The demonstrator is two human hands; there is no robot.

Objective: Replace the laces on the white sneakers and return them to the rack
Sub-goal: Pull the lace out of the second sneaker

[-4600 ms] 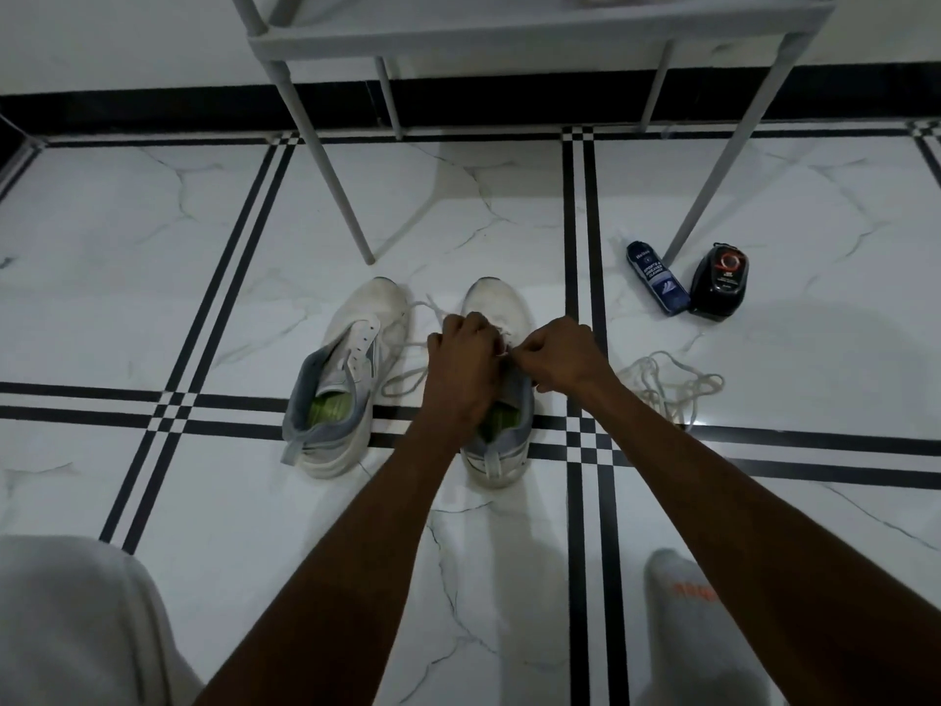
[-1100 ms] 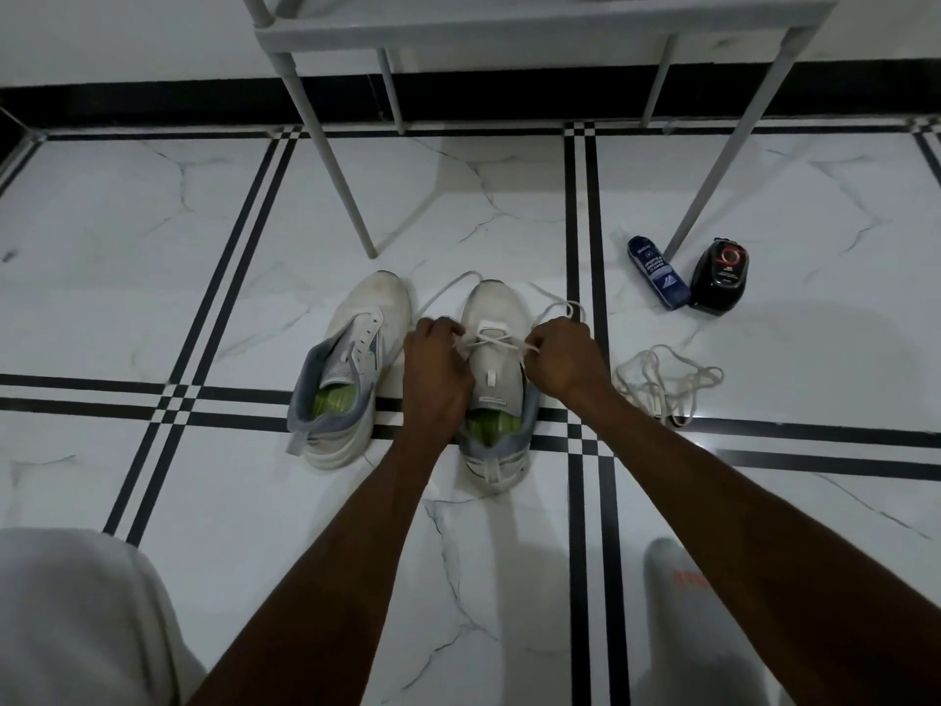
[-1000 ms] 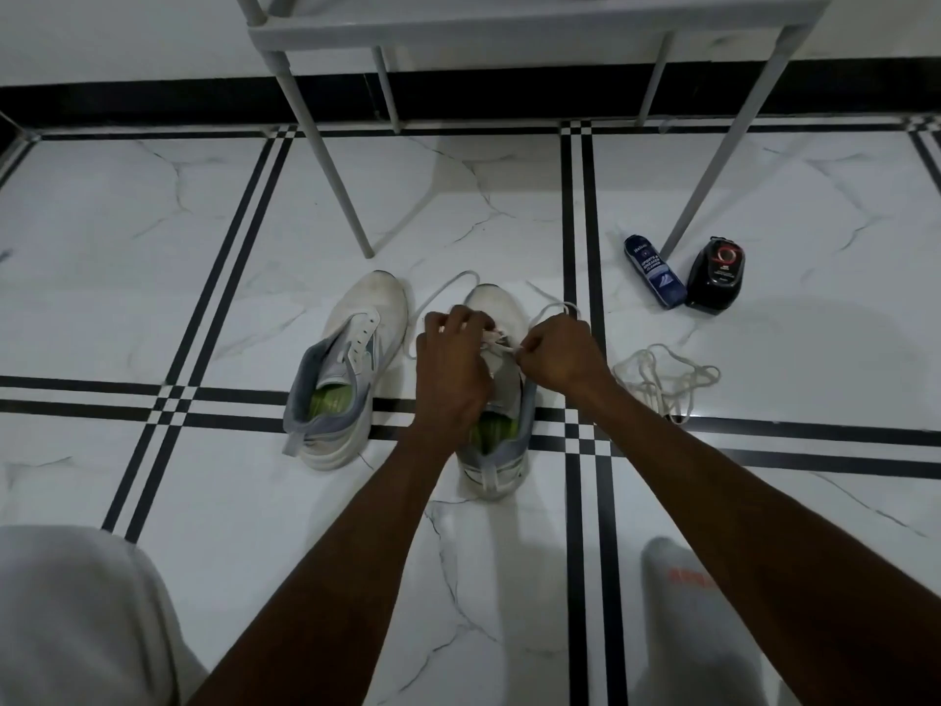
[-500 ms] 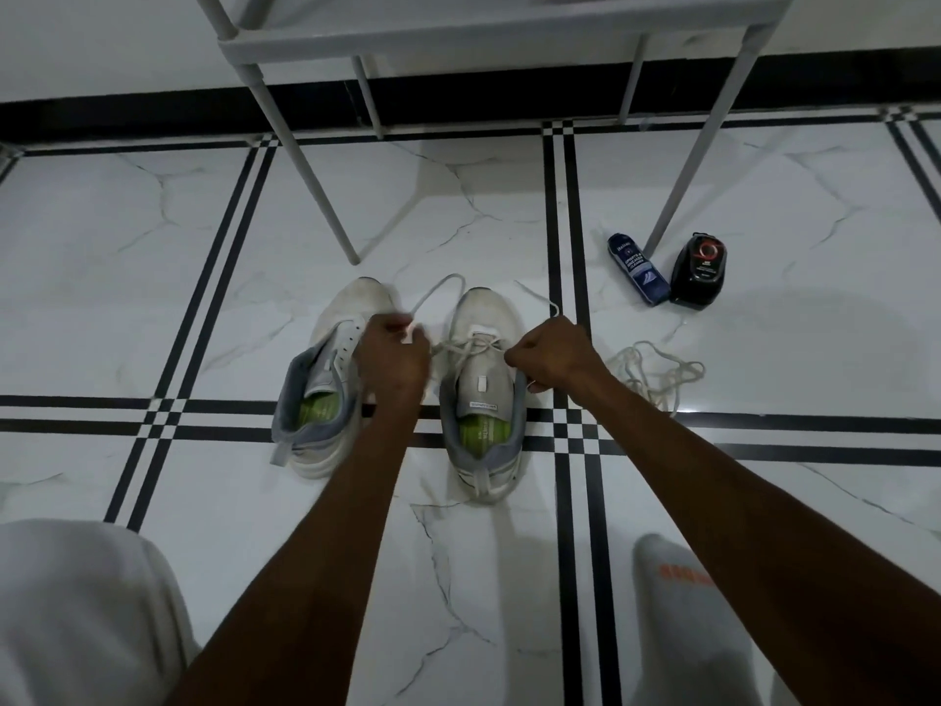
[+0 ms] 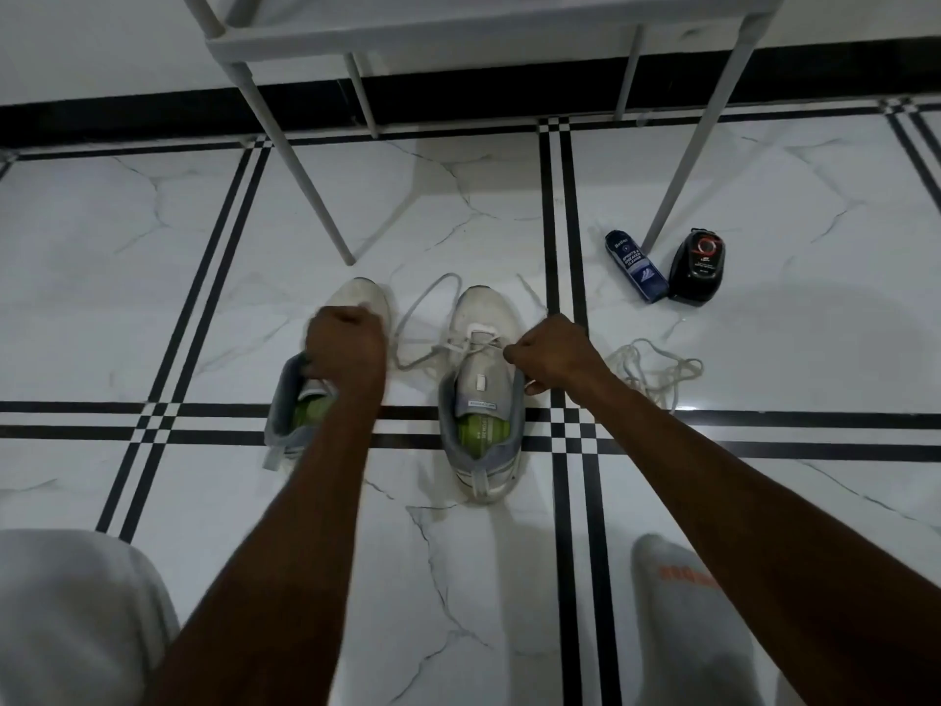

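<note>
Both hands are gripping the two ends of one white lace [image 5: 433, 343]: the right hand [image 5: 552, 351] is pinching its end just beside the right sneaker [image 5: 481, 400], fingers curled tight on the cord, while the left hand [image 5: 346, 343] is closing into a fist over the left sneaker [image 5: 300, 410] — the cord inside that fist is hidden, though the lace is running toward it. Between the two grips the lace is crossing the lowest eyelets near the toe, so the step in hand appears to be drawing the new lace even and snug; most eyelets above are standing empty. Judging from this, the next move is calling for crossing each end back toward the opposite eyelet and feeding the tip through, with equal lengths on each side. Just outside the right-hand grip a loose lace bundle [image 5: 657, 366] is lying on the floor [image 5: 153, 277], likely either the old laces or the second new pair. Beyond it a blue bottle [image 5: 636, 267] and a black container [image 5: 697, 267] are sitting by a leg of the rack [image 5: 300, 160] — well apart from the pull. Open tile is lying to the outside of the left grip, giving room for a wider draw.
</note>
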